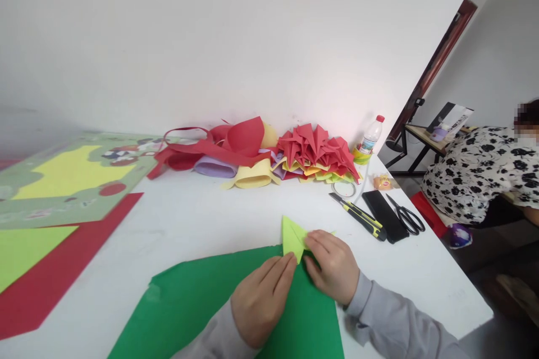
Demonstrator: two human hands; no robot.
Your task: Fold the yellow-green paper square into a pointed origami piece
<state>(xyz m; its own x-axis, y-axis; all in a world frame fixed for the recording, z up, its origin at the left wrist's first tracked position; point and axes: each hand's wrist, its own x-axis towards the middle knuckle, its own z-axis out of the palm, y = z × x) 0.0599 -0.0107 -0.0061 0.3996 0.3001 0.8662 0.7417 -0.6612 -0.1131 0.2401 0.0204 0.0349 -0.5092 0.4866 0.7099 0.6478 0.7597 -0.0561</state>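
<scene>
Fingers point(286, 269) pressed to the near end of a small, pointed piece of folded lime-green paper point(291, 235), and they belong to the bare left hand point(259, 303), straight and close together; its thumb is hidden, so whether it pinches or merely presses, I can't tell. Over on the other side, the bare right hand point(334, 266) is closed narrowly on the paper's right part, fingers bent over it, thumb just below.

And where does that paper sit? Right at the far edge of a big dark-green sheet point(202, 291), its upper tip out over the white tabletop point(189, 224)!

Out past the right hand: a black-and-yellow utility knife point(357, 216), a flat black rectangular case point(385, 216) beside it, then black-handled metal scissors point(398, 207). Behind those, a small orange packet point(382, 182) and a clear plastic bottle with a red cap point(370, 143).

Along the white wall point(210, 39), a spiky cluster of folded red paper point(318, 148); left of it, a pale-yellow paper tube point(254, 173), a purple paper tube point(214, 167) and curled red paper point(244, 140). Far left, a bright-yellow cut-out sheet point(76, 171) lies on a pale-green patterned board point(84, 210). Off to the far right, a person in a black-flowered white top point(475, 171).
</scene>
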